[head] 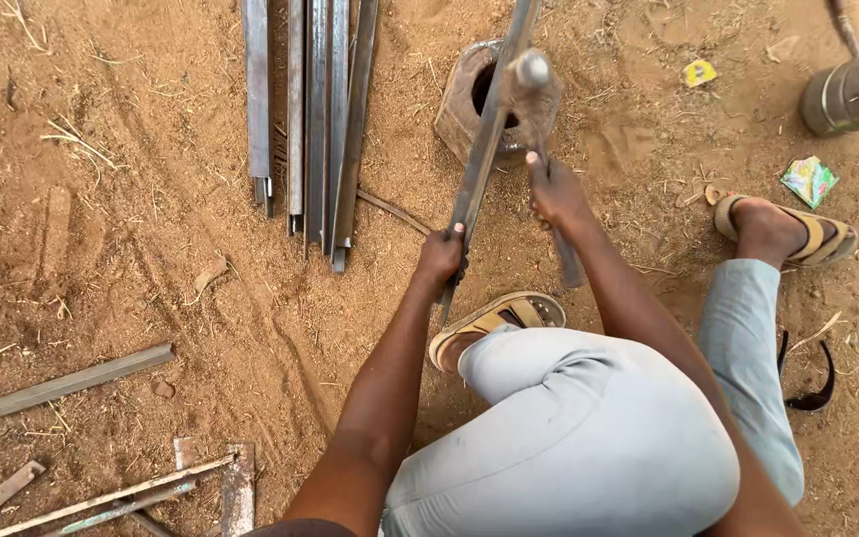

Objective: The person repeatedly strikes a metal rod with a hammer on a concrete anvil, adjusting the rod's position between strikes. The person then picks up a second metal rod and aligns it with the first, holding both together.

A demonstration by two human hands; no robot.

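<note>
Steel flat bar lies across a rusty hollow block on the sandy ground. Left hand has its grip wrapped tight around the bar's near end. Right hand is fisted on the handle of a hammer, whose head sits over the bar right at the block.

Risks as I read them:
- Left-hand fingers sit on the same bar the hammer hits; a glancing blow could jar the bar or slide down toward them.
- Block rests on loose sand, so it may rock and the bar could kick sideways.
- Foot in an open sandal is just beside the bar's near end, unprotected.
- Stacked steel strips lie near on the left, clear of the swing.
</note>
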